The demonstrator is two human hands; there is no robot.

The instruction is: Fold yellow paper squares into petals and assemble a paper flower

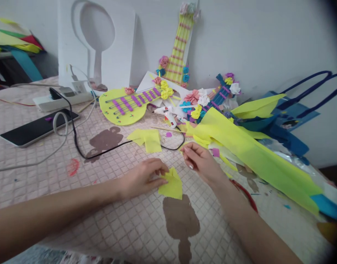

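Observation:
My left hand rests on the table with its fingers pinched on the edge of a small folded yellow paper piece. Just right of it, my right hand hovers above the table with fingers curled together; whether anything is in them I cannot make out. More yellow paper scraps lie a little beyond the hands.
A long yellow paper sheet runs down the right side over blue bags. Behind are paper guitars, a white glue gun with black cord, a tablet and a power strip at left.

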